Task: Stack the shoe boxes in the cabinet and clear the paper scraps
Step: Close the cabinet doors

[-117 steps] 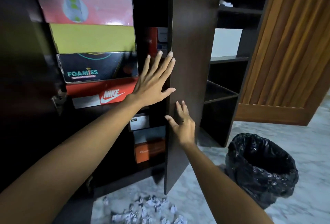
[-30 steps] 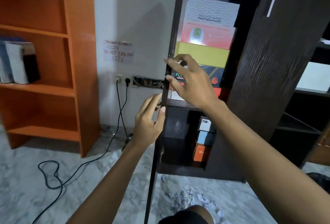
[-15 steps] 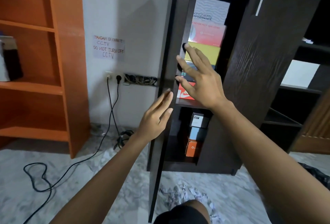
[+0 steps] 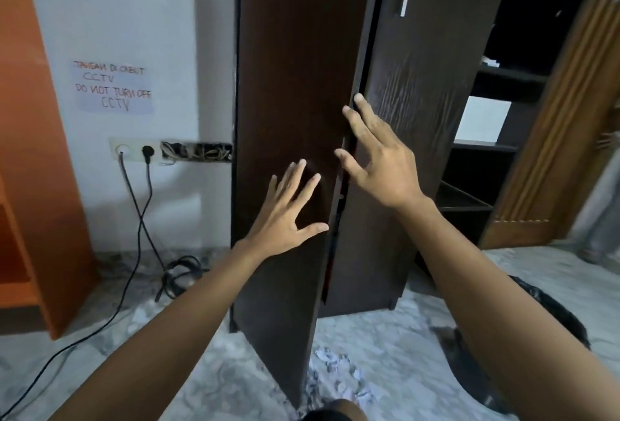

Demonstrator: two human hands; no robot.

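Dark-brown wooden cabinet door (image 4: 288, 138) stands tall, long axis upright, nearly swung shut — only a thin gap remains, so the shoe boxes inside are hidden. Left hand (image 4: 285, 216) lies flat on it, fingers spread; right hand (image 4: 379, 158) is open at its edge. Press evenly, pulling those fingers clear first. White crumpled paper scraps (image 4: 339, 370) litter the marble floor (image 4: 385, 330) below.

Light's decent on my feed, soft and even, brightest on the white wall (image 4: 161, 17) left of the cabinet door (image 4: 288, 85). The door throws a faint shadow onto that wall. The dark wood eats detail, and the shelves right of it are near black. Slight motion blur overall, and edges bow from the wide lens.
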